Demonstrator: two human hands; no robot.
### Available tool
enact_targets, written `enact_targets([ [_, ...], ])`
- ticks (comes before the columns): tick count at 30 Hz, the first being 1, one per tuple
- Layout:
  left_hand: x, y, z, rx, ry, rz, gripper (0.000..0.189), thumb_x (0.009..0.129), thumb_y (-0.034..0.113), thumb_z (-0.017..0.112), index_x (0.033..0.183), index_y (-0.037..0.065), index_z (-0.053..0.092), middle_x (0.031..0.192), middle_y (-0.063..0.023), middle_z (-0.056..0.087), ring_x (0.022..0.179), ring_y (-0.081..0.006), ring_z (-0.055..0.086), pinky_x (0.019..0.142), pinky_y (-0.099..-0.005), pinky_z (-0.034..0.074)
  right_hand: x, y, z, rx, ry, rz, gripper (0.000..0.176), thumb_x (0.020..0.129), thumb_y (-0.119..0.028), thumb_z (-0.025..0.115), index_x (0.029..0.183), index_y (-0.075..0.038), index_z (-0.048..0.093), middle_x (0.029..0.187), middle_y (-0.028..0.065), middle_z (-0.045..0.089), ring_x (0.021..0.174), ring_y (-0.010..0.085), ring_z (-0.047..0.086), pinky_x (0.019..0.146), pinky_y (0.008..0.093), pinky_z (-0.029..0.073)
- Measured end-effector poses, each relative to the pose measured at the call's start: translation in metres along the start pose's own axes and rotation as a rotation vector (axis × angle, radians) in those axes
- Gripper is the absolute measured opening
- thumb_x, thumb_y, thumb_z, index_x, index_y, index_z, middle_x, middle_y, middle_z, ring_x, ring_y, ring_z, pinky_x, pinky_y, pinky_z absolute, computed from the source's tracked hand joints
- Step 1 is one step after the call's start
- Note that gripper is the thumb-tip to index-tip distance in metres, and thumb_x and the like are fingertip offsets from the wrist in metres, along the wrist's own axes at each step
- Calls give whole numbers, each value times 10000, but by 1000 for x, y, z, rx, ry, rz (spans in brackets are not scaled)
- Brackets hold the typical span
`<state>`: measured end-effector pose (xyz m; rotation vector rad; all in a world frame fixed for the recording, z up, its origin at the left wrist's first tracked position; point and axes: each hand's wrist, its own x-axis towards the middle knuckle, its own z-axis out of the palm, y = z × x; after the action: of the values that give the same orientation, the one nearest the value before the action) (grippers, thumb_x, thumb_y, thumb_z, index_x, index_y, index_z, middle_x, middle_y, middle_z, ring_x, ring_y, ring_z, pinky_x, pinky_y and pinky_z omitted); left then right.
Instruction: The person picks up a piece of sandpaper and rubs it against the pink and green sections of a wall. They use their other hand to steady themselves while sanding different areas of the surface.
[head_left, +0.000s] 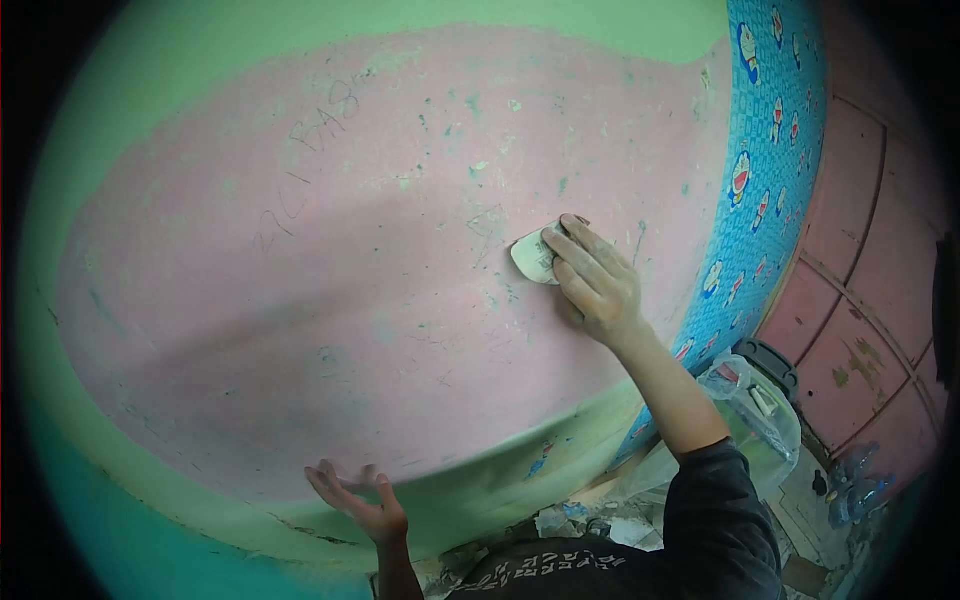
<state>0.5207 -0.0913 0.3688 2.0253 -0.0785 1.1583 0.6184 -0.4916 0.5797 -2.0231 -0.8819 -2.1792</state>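
A large pink patch of wall (400, 250) with green marks, scratches and faint writing fills the middle, bordered by light green paint. My right hand (598, 280) presses a pale folded sheet (535, 257) with printing on it flat against the pink surface, right of centre. The fingers lie over the sheet's right part and hide some of it. Lower down, my left hand (362, 505) is at the bottom edge of the pink area, fingers spread and holding nothing. Whether its fingertips touch the wall is hard to tell.
Blue cartoon-patterned covering (765, 150) runs down the wall's right side. Beyond it are pink panels (850, 330) with dark seams. At the lower right stands a clear plastic-wrapped container (770, 430). Plastic bags (858, 488) and debris (630, 530) lie on the floor.
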Motion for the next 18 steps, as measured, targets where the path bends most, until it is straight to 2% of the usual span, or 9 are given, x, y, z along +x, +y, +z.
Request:
enact_targets([
  [1,7,6,-2,-22,4,6,788,956,146,652,1634,11,275,1725,-279,86,1605,-466,100,1269,-614,169,3,9,2,1,16,-49,164,881,45,680,1021,-35,706,1218,175,761,1163,406,727,995,473,603],
  [3,19,10,-2,-69,14,18,773,977,182,658,1631,13,282,1724,-286,78,1606,-470,84,1263,-621,175,11,38,9,-159,225,234,173,891,28,696,1053,-31,704,1214,193,754,1155,406,724,982,465,599],
  [4,24,9,-2,-94,22,24,765,986,200,660,1627,14,287,1723,-288,74,1607,-471,75,1260,-626,177,25,41,6,-36,308,558,185,904,19,692,1081,-34,705,1233,195,743,1183,401,708,998,467,583],
  [7,46,6,-6,28,37,116,752,1006,256,666,1617,13,301,1730,-283,48,1609,-477,44,1252,-631,195,47,16,16,-150,228,407,168,905,7,702,1065,-42,708,1274,176,733,1241,388,683,1042,477,559],
  [9,59,8,-12,138,47,203,743,1013,291,666,1608,14,317,1736,-278,44,1609,-485,34,1248,-632,206,52,-13,26,-60,111,109,118,886,-8,723,976,-82,708,1270,132,746,1249,351,690,1042,467,563],
  [11,80,13,-15,202,86,299,731,1019,324,664,1597,16,340,1740,-275,57,1607,-494,35,1246,-631,212,64,-22,27,-23,77,-22,121,875,-10,728,957,-98,714,1248,121,756,1231,345,702,1028,457,570],
  [13,104,14,-26,313,97,378,725,1020,363,662,1585,16,369,1737,-279,102,1604,-503,57,1249,-635,199,70,3,34,-83,243,33,123,859,-2,738,960,-67,712,1214,126,762,1183,376,714,989,467,576],
  [15,127,17,-39,368,101,445,725,1010,385,670,1575,21,398,1728,-280,159,1602,-506,86,1252,-644,175,92,17,24,-131,312,329,162,855,1,736,1010,-43,718,1194,143,756,1185,400,695,969,490,562],
  [18,167,33,-55,410,99,538,724,975,390,701,1560,46,446,1709,-269,251,1599,-496,141,1252,-665,130,92,3,42,-93,203,72,180,849,-21,734,1014,-94,731,1254,117,747,1240,361,681,1073,474,540],
])
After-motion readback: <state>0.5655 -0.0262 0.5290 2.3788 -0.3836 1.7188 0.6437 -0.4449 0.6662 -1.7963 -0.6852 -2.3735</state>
